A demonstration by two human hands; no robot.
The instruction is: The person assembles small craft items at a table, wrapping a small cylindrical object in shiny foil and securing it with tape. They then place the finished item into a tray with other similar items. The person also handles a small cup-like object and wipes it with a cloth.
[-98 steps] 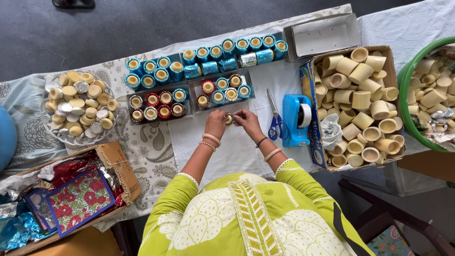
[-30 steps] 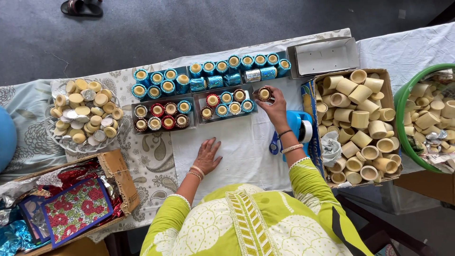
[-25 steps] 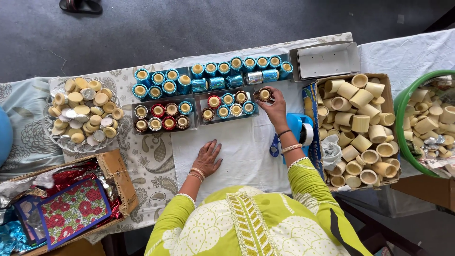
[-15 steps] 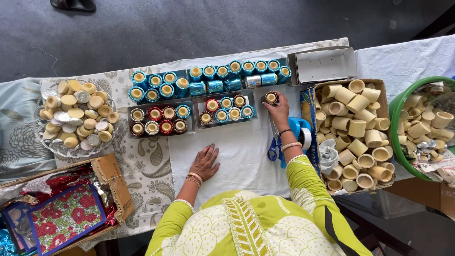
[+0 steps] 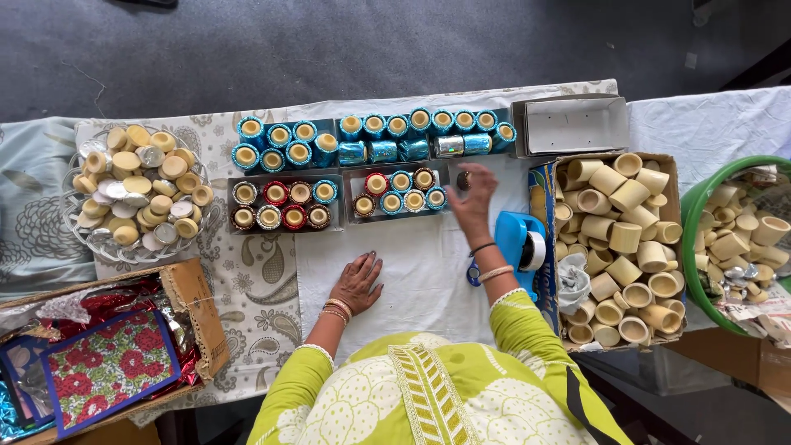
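My right hand reaches to the right end of a grey tray that holds several foil-wrapped cups in red, blue and dark colours. Its fingertips are beside a dark wrapped cup standing at that end, and the fingers look spread and blurred. My left hand lies flat, palm down, on the white cloth with nothing in it. A second grey tray of wrapped cups sits to the left. Rows of blue wrapped cups stand behind both trays.
A cardboard box of plain cream cups is at the right, with a green tub of more beyond it. A blue tape dispenser, an empty grey box, a glass bowl of lids and a box of foil sheets surround the cloth.
My hands parted from in front of me. The right hand carried a wrapped cup to the tray's right end and is now lifting off it; the left hand settled flat on the cloth.
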